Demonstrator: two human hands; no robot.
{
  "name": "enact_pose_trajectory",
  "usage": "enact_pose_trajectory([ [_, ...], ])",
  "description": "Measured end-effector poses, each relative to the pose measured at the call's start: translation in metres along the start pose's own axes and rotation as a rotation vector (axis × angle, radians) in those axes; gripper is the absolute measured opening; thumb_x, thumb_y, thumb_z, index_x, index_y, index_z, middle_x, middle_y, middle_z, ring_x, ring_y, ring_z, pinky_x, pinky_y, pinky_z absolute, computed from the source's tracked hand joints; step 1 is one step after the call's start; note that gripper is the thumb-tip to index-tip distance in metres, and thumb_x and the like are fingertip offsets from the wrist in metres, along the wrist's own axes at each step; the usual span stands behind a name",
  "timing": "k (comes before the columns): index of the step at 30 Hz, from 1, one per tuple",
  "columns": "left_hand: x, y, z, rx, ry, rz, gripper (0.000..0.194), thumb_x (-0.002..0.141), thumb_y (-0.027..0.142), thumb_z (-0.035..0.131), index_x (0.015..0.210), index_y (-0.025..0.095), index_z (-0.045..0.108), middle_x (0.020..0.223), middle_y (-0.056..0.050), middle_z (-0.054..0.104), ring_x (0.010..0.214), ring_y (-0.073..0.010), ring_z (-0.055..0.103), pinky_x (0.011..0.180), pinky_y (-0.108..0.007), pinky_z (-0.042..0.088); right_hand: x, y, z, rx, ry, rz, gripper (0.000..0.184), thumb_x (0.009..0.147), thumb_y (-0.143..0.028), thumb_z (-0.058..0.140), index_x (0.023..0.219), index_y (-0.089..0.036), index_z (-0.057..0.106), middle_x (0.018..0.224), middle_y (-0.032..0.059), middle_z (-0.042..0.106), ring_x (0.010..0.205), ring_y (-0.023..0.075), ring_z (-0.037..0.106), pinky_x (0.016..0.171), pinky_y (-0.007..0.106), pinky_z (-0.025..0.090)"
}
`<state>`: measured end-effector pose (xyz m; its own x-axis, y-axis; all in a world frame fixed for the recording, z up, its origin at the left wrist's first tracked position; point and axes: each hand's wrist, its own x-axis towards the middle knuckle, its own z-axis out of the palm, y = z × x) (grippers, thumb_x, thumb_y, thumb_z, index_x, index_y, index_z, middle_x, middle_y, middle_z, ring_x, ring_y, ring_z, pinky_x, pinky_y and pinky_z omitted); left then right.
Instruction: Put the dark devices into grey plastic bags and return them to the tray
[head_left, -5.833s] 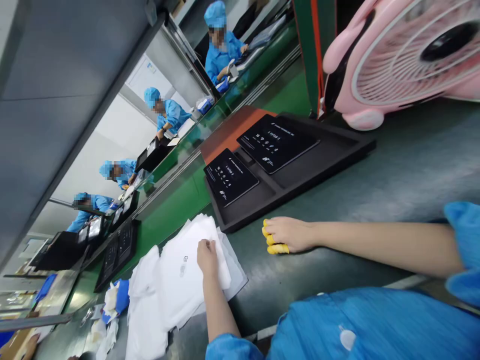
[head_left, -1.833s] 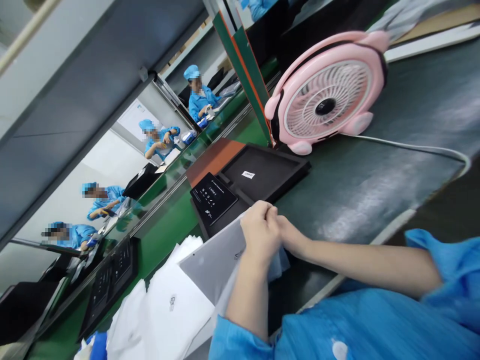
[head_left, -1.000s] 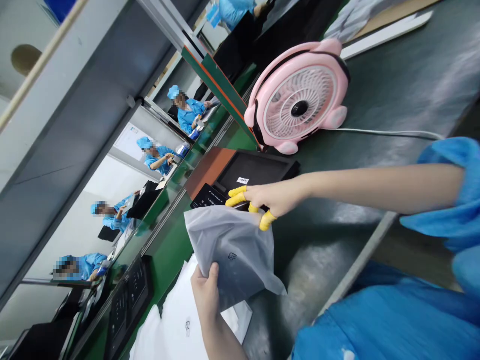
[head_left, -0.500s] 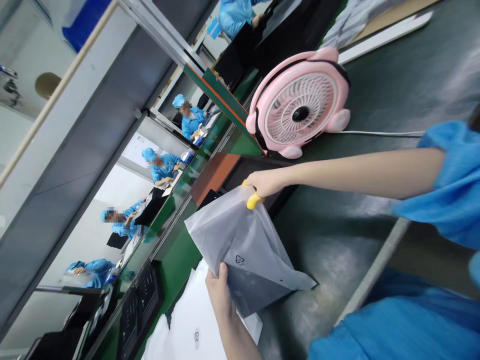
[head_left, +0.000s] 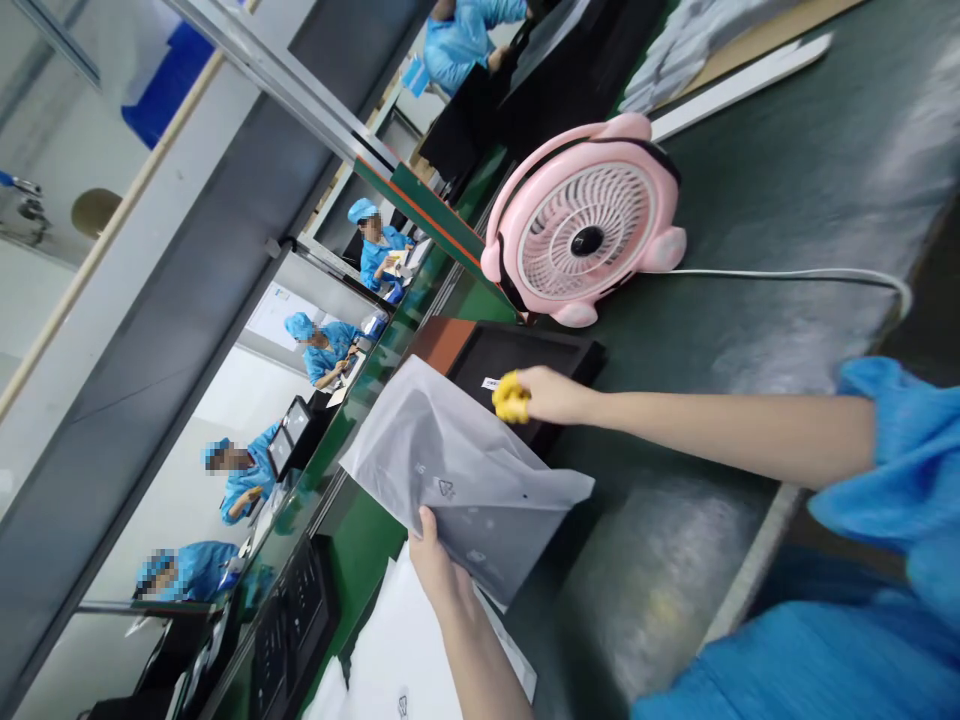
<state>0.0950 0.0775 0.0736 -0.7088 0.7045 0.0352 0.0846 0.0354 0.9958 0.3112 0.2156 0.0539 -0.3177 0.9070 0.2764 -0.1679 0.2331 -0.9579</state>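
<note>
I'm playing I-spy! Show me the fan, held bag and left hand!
Fan (head_left: 587, 241), head view: its black hub.
Held bag (head_left: 469, 472), head view: middle of its front.
Left hand (head_left: 437, 572), head view: below the thumb.

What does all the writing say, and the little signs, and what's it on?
No word or number is clear.
Triangle sign: on the plastic bag; other print there too faint.
Similar sign, blurred: on the white stack.
Too small: white label on the black tray; print on the dark panels; mark on the pink fan; wall sheet.

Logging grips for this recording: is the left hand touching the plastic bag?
Touching. The head view shows the left hand gripping the plastic bag, its thumb lying over the bag's surface.
</note>
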Motion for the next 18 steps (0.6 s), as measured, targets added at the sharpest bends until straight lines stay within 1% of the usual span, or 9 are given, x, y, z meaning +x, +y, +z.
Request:
enact_pose_trajectory([
  [2, 0.013, 0.014, 0.018, -0.064, -0.007, -0.051, 0.053, 0.083, 0.035, 0.047, 0.131, 0.014, 0.039, 0.129, -0.012, 0.052, 0.115, -0.0209, 0.052, 0.089, -0.028, 0.050, -0.012, 0.008, -0.001, 0.090, 0.295, -0.134, 0.036, 0.065, -0.048, 0.063, 0.080, -0.016, 0.059, 0.076, 0.0054, 0.064, 0.067, 0.0149, 0.058, 0.066, 0.029, 0.048],
  [3, 0.022, 0.020, 0.028, -0.069, -0.021, -0.073, 0.053, 0.083, 0.037, 0.047, 0.131, 0.015, 0.040, 0.130, -0.012, 0.051, 0.115, -0.0210, 0.053, 0.087, -0.027, 0.051, -0.021, 0.013, 0.001, 0.097, 0.313, -0.234, 0.032, 0.070, -0.048, 0.059, 0.080, -0.017, 0.059, 0.078, 0.0052, 0.063, 0.068, 0.0142, 0.057, 0.067, 0.028, 0.048],
  [4, 0.032, 0.024, 0.040, -0.060, -0.044, -0.096, 0.053, 0.083, 0.040, 0.047, 0.130, 0.015, 0.042, 0.130, -0.012, 0.051, 0.113, -0.0213, 0.054, 0.085, -0.027, 0.052, -0.032, 0.019, 0.006, 0.065, 0.216, -0.342, 0.029, 0.075, -0.046, 0.055, 0.077, -0.017, 0.060, 0.076, 0.0049, 0.063, 0.067, 0.0135, 0.056, 0.067, 0.027, 0.047],
  [6, 0.053, 0.029, 0.067, -0.014, -0.081, -0.163, 0.050, 0.084, 0.044, 0.046, 0.126, 0.016, 0.048, 0.125, -0.012, 0.056, 0.109, -0.0216, 0.057, 0.082, -0.028, 0.053, -0.057, 0.036, 0.021, -0.080, -0.210, -0.526, 0.027, 0.080, -0.040, 0.050, 0.069, -0.018, 0.062, 0.067, 0.0036, 0.062, 0.062, 0.0121, 0.054, 0.063, 0.025, 0.043],
  [8, 0.072, 0.028, 0.099, 0.025, -0.103, -0.219, 0.046, 0.085, 0.042, 0.045, 0.122, 0.016, 0.052, 0.116, -0.012, 0.061, 0.104, -0.0215, 0.059, 0.080, -0.029, 0.054, -0.076, 0.055, 0.037, -0.199, -0.534, -0.616, 0.031, 0.081, -0.039, 0.049, 0.062, -0.019, 0.063, 0.056, 0.0018, 0.058, 0.054, 0.0107, 0.049, 0.058, 0.024, 0.038],
  [10, 0.085, 0.020, 0.132, 0.038, -0.117, -0.251, 0.040, 0.085, 0.037, 0.046, 0.118, 0.016, 0.055, 0.107, -0.012, 0.065, 0.098, -0.0216, 0.062, 0.079, -0.031, 0.054, -0.081, 0.070, 0.046, -0.267, -0.684, -0.571, 0.032, 0.079, -0.041, 0.051, 0.060, -0.019, 0.065, 0.052, 0.0008, 0.055, 0.050, 0.0100, 0.046, 0.053, 0.024, 0.034],
  [14, 0.097, -0.003, 0.187, 0.055, -0.155, -0.297, 0.030, 0.085, 0.023, 0.046, 0.109, 0.008, 0.057, 0.090, -0.014, 0.066, 0.091, -0.0236, 0.063, 0.074, -0.035, 0.055, -0.062, 0.078, 0.037, -0.363, -0.546, -0.312, 0.026, 0.077, -0.034, 0.052, 0.068, -0.016, 0.068, 0.054, 0.0015, 0.058, 0.048, 0.0097, 0.046, 0.050, 0.022, 0.032],
  [16, 0.098, -0.011, 0.200, 0.080, -0.188, -0.307, 0.025, 0.082, 0.013, 0.048, 0.103, 0.004, 0.057, 0.086, -0.014, 0.066, 0.091, -0.0235, 0.063, 0.074, -0.035, 0.055, -0.053, 0.075, 0.031, -0.378, -0.540, -0.286, 0.025, 0.076, -0.033, 0.053, 0.068, -0.016, 0.068, 0.054, 0.0014, 0.058, 0.048, 0.0097, 0.046, 0.050, 0.022, 0.033],
  [18, 0.094, -0.014, 0.201, 0.108, -0.252, -0.276, 0.025, 0.075, 0.005, 0.051, 0.099, 0.003, 0.058, 0.085, -0.014, 0.066, 0.093, -0.0233, 0.063, 0.079, -0.034, 0.053, -0.049, 0.074, 0.028, -0.369, -0.573, -0.286, 0.024, 0.076, -0.033, 0.054, 0.067, -0.016, 0.069, 0.054, 0.0013, 0.058, 0.048, 0.0099, 0.047, 0.050, 0.022, 0.033],
])
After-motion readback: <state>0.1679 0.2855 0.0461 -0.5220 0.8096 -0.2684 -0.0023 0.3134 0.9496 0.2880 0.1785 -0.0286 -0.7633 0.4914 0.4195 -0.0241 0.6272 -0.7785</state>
